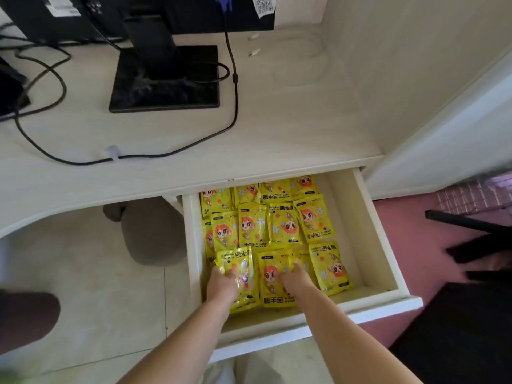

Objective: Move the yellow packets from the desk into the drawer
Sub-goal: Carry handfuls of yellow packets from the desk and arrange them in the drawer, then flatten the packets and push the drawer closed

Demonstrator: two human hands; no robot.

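The white drawer point(383, 239) is pulled out from under the desk point(277, 139). Several yellow packets point(285, 225) with a cartoon figure lie in rows across its floor. My left hand point(221, 284) grips a tilted yellow packet point(238, 263) at the drawer's front left. Beside it, my right hand point(296, 278) has its fingers curled onto another yellow packet point(270, 284) in the front row. Both forearms reach in over the drawer's front panel. More packets lie under these two and are partly hidden.
A black monitor stand point(166, 84) and black cables point(235, 106) occupy the desk top. A grey rounded object point(152, 231) sits on the floor under the desk. Dark chair parts point(471, 245) and a pink mat point(401, 217) are to the right.
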